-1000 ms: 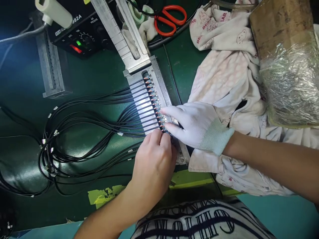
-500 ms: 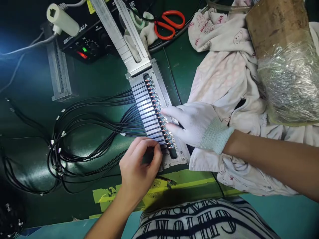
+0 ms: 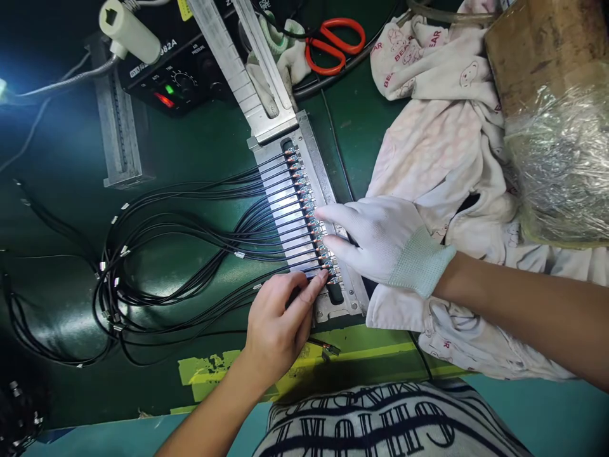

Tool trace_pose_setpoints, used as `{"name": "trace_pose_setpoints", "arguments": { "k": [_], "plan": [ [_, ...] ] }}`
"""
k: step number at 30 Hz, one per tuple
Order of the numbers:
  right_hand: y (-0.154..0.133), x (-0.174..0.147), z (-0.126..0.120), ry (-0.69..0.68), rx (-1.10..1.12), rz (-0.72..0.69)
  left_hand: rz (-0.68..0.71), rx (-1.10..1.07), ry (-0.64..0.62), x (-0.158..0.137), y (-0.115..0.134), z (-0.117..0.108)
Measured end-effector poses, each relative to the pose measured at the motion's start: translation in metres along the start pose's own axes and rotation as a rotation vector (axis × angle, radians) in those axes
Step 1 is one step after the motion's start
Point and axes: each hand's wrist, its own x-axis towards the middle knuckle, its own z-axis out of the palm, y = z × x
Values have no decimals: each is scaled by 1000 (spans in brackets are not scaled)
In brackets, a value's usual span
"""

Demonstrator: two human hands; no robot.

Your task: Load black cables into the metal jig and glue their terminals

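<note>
Touching connectors (image 3: 298, 174) in the fixture (image 3: 316, 163): right hand (image 3: 378, 235) spread, pinch of left hand (image 3: 278, 320) unclear.
Probably fragile; safer held by their light, flexible cables (image 3: 238, 237).

deep green table (image 3: 200, 143), glossy black cables (image 3: 200, 236), silver-grey metal fixture (image 3: 321, 158), white glove (image 3: 375, 235) with mint cuff (image 3: 421, 263), orange-red scissor handles (image 3: 333, 49) over on the far side, cream cloth (image 3: 419, 139) on the right printed with red lettering, pale shirt (image 3: 390, 422) banded in navy

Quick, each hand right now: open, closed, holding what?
Bare left hand: at the ends of thin black cables; whether it grips one cannot be told.
White-gloved right hand: open, thumb and forefinger apart, at the silver metal fixture.
</note>
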Motion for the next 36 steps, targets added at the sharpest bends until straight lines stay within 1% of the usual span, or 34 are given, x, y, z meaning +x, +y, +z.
{"name": "trace_pose_setpoints", "arguments": {
  "k": [8,14,16,19,23,31,33,36],
  "plan": [
    [1,-1,1,39,-16,-16,-4,-108,16,-5,-3,-3],
    [2,-1,1,49,-17,-29,150,76,-30,-3,-1,-3],
    [2,-1,2,53,-14,-29,130,83,-33,-1,2,-2],
    [2,-1,3,60,-3,-36,60,79,-31,1,9,1],
    [3,-2,3,63,14,-34,40,72,-18,0,15,4],
    [3,-1,6,79,19,-29,-28,-86,18,-8,12,2],
    [3,-1,6,81,13,-32,-17,-67,0,-9,11,1],
    [3,-2,5,72,7,-45,11,42,-10,-8,13,2]
  ]
}}
